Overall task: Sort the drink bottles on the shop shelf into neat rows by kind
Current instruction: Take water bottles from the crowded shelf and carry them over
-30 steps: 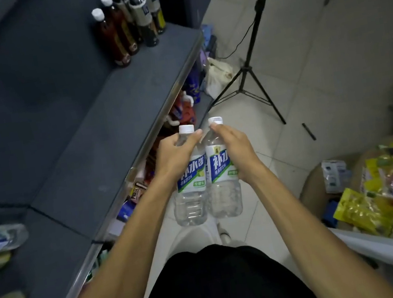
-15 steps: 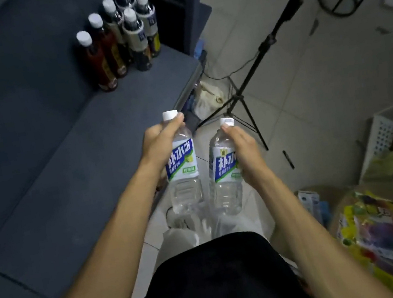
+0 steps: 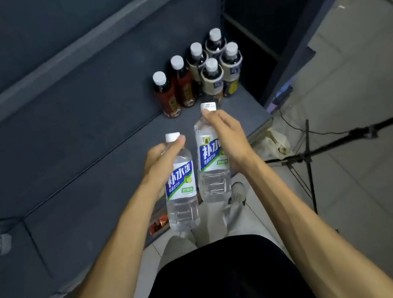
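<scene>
below, the grey shelf (image 3: 89,166) carries dark-drink bottles (image 3: 203,74) grouped at its far end; left hand (image 3: 163,159) and right hand (image 3: 227,138) each grip one clear water bottle (image 3: 181,190) (image 3: 212,162) by the neck, upright, apparently for setting down as a matching row.

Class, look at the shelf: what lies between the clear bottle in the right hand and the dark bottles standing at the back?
Head view: only bare shelf between the right hand's clear bottle and the dark bottles.

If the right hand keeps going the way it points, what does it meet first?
Likely the cream-labelled dark bottle at the cluster's front: the right hand holds its clear bottle just short of it. Depth is unclear from this view.
</scene>
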Tool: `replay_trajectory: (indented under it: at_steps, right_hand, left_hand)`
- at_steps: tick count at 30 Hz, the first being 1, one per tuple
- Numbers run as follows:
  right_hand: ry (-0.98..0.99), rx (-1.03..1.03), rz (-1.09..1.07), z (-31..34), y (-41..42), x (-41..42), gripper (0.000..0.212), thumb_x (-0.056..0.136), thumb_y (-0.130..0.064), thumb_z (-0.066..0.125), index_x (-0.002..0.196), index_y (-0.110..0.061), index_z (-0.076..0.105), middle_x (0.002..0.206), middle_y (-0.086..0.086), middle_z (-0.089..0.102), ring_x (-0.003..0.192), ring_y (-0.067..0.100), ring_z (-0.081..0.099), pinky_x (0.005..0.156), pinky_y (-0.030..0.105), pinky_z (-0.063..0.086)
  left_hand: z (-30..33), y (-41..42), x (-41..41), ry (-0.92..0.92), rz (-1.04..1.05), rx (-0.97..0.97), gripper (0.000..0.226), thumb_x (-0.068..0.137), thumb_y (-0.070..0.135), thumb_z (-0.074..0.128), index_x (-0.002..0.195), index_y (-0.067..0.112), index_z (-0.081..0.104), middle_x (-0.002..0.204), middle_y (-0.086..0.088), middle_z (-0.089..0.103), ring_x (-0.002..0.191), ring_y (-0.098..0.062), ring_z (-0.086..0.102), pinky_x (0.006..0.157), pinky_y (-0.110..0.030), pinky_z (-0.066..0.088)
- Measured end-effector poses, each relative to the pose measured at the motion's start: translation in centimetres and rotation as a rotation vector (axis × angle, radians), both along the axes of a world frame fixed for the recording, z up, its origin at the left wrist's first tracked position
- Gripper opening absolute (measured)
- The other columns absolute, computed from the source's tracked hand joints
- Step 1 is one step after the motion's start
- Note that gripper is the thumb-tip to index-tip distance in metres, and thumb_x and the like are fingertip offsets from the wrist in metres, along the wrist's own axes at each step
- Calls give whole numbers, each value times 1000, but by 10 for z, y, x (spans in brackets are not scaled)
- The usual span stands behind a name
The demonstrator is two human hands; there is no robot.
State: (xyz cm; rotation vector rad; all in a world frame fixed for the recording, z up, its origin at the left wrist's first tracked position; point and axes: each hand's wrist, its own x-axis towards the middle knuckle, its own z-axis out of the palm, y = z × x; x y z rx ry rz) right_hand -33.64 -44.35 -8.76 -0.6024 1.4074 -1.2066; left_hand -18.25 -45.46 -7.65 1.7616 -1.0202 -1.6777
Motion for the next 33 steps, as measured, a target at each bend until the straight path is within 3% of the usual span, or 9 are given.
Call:
replay_trajectory:
  at_steps: [5,8,10,12,17,20,24,28,33]
  right_hand:
    - [61,11,195,-8,-36,-2,44,91,-40,61,87,3,59,74,3,62,72,15,57,77,38,47]
    - [139,23,294,-17,-55,7,48,85,-48,63,100,-3,61,92,1,69,87,14,64,92,44,49]
    - [233,-41,353,-22,-67,15,36,87,-43,64,110,-15,61,103,-8,69,98,6,63,96,34,49]
    - [386,-145,435,-24,-82,21,18,92,-34,62,106,-23,59,94,-20,66,91,-2,60,89,25,48]
    - [765,-264,695,-31,-118,25,29,91,-41,60,102,-15,56,93,1,66,85,22,60,73,37,48]
    - [896,-240,863,-36,-135,30,32,86,-43,63,106,-19,56,95,6,66,89,27,58,71,34,45]
    - [1188,-396,922,-35,-157,42,31,79,-32,71,101,-13,63,80,10,66,94,28,49,80,34,42]
    - [1440,-537,874,-40,-176,64,27,75,-29,74,94,-13,65,89,7,65,86,33,53,78,38,37]
    - [1579,-531,836,-45,-196,77,23,74,-23,74,93,-11,67,95,9,63,88,34,54,72,34,21]
  left_hand:
    - [-2,-23,-3,-74,200,-75,41,87,43,65,96,2,68,75,-2,72,67,-12,68,66,-27,53]
    - [-5,-34,4,-137,245,-159,43,88,43,64,91,0,66,75,-3,67,67,-10,61,67,-26,47]
    - [-8,-41,9,-210,237,-221,35,88,40,65,76,7,62,65,4,59,57,-3,51,57,-20,39]
    - [-13,-49,19,-320,212,-318,33,86,42,66,76,11,62,64,7,57,57,-3,48,55,-20,38]
    - [-36,-70,43,-602,147,-491,39,73,48,69,99,19,73,96,1,72,88,-17,62,76,-30,45]
    - [-47,-91,62,-704,103,-532,46,72,54,64,94,16,73,89,-4,73,84,-28,62,76,-37,48]
    - [-58,-103,72,-647,144,-446,48,71,56,61,96,16,71,108,-8,54,100,-25,54,82,-28,42]
    - [-65,-116,78,-581,191,-408,41,70,39,68,99,10,71,101,-4,48,97,-30,57,87,-35,46]
    - [-81,-128,78,-478,185,-388,28,78,7,72,105,5,68,108,-9,56,100,-25,58,80,-10,36]
